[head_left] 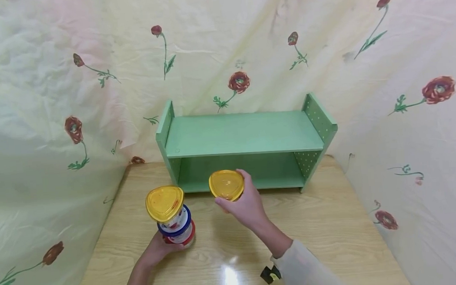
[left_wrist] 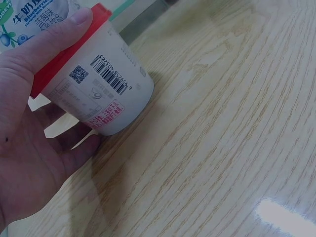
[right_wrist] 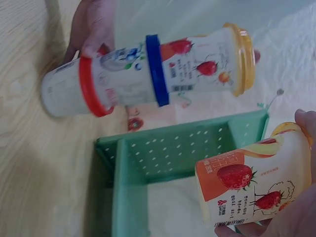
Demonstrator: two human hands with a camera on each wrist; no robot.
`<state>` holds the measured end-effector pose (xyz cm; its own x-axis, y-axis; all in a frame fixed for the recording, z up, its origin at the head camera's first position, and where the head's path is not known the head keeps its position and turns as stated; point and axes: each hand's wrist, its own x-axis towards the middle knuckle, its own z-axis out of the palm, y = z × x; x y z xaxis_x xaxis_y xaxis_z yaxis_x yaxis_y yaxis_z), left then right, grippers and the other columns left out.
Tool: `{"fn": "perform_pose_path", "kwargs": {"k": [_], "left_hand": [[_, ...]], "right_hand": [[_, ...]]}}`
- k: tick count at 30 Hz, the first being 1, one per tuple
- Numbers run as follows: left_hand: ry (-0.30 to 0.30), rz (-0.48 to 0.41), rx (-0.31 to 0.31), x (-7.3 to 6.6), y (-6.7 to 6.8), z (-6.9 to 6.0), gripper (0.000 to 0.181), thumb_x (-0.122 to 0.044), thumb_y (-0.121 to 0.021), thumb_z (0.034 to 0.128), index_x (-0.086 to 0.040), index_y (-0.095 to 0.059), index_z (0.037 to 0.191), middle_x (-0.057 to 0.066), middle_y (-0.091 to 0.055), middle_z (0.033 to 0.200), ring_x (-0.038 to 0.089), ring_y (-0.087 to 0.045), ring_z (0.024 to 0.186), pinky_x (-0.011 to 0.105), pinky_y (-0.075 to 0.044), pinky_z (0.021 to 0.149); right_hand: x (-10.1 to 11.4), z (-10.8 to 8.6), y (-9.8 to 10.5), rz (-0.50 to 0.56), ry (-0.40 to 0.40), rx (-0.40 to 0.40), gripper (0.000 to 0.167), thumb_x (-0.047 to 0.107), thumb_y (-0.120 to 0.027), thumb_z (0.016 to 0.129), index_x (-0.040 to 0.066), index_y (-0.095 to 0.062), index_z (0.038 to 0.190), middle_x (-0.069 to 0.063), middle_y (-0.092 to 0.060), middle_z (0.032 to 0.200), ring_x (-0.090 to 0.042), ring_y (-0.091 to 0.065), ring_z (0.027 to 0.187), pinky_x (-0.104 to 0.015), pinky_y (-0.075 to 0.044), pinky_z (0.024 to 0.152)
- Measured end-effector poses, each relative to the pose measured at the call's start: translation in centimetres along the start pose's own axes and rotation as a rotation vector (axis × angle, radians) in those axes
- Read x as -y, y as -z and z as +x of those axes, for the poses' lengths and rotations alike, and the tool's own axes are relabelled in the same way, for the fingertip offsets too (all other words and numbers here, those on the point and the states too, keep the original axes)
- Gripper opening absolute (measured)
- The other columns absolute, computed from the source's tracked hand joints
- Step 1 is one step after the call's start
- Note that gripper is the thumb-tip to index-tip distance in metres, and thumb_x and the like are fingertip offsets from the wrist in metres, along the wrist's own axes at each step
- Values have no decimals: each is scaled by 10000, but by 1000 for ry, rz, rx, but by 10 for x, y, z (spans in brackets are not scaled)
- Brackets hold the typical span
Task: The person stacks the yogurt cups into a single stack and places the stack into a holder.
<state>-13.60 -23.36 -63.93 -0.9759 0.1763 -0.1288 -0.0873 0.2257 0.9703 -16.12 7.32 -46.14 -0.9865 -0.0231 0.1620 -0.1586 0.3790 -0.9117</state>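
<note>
Three yogurt cups stand stacked at the left of the table: a red-lidded cup point(left_wrist: 111, 79) at the bottom, a blue-lidded cup point(right_wrist: 129, 74) in the middle and a yellow-lidded cup point(head_left: 165, 203) on top. My left hand point(head_left: 158, 249) grips the bottom cup around its red rim, thumb over the lid's edge in the left wrist view. Whether that cup touches the table, I cannot tell. My right hand point(head_left: 249, 206) holds a separate yogurt cup point(right_wrist: 247, 182) with a yellow lid and strawberry pictures, raised in front of the shelf. Its far fingers are mostly hidden.
A green two-level shelf point(head_left: 243, 133) with perforated side panels stands at the back of the wooden table point(head_left: 296, 225). Flower-print cloth point(head_left: 214, 43) hangs behind and on both sides. Bright light reflects off the tabletop near the front.
</note>
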Motion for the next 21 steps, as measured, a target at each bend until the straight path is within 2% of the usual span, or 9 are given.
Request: {"fn": "perform_pose_path", "kwargs": {"k": [6,14,21], "left_hand": [[1,12,-5,2,0,0,960,-169,-912,743,-147,-342,1516,121,-460,1495,343,-409,1398,566,-280,1169],[-19,16,-3,2,0,0,954,-157,-907,748,-143,-338,1513,126,-465,1487,348,-423,1386,568,-292,1161],[-37,17,6,1,0,0,942,-150,-903,753,-141,-343,1510,123,-479,1474,348,-435,1374,568,-297,1155]], "right_hand": [[23,4,-5,21,52,35,1044,400,-920,713,151,-311,1524,-66,-549,1278,-230,-606,1076,-388,-583,842],[57,13,-8,-1,134,56,1058,449,-913,710,147,-313,1527,-69,-559,1287,-217,-610,1082,-367,-585,833],[83,17,-18,-16,150,107,1088,493,-903,702,150,-300,1540,-67,-551,1299,-203,-595,1087,-342,-574,847]]}}
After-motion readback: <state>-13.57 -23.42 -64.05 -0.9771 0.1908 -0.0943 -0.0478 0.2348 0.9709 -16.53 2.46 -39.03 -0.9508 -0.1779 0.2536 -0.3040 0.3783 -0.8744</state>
